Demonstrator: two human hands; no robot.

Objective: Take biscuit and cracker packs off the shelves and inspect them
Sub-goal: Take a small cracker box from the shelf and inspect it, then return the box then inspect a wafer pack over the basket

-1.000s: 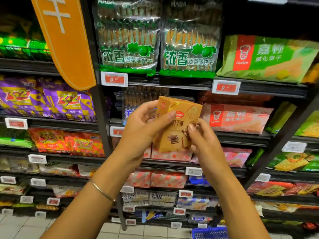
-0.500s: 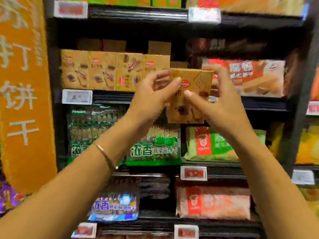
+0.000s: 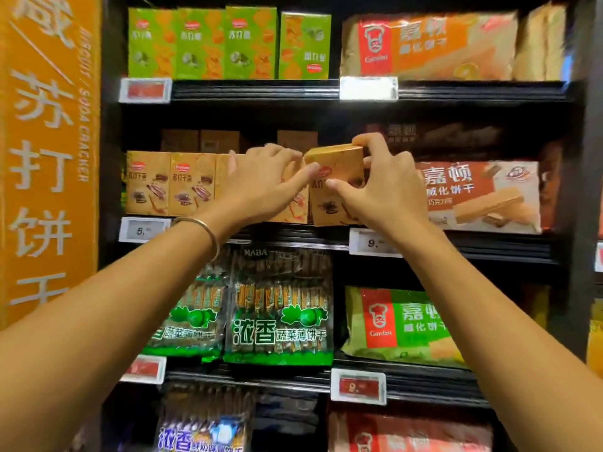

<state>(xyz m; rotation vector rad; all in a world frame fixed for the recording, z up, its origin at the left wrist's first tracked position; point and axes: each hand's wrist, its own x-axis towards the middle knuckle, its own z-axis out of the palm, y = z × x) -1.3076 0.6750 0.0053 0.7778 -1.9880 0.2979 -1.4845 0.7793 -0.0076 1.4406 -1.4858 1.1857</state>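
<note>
We wear one thin round silver metal bangle (image 3: pixel 204 225) behind our left hand (image 3: pixel 261 181); forearms bare.

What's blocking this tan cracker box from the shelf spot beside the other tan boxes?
Nothing visible. The tan cracker box, gripped by the left hand and right hand, stands at the shelf edge between the tan row and the red wafer pack; space behind is hidden.

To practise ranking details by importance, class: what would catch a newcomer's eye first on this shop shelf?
First, the left hand and right hand, reaching up mid-frame, grip a tan cracker box at the right end of its row on the middle shelf. Next, the tall orange banner fills the left edge, and bright green cracker boxes line the shelf above.
</note>
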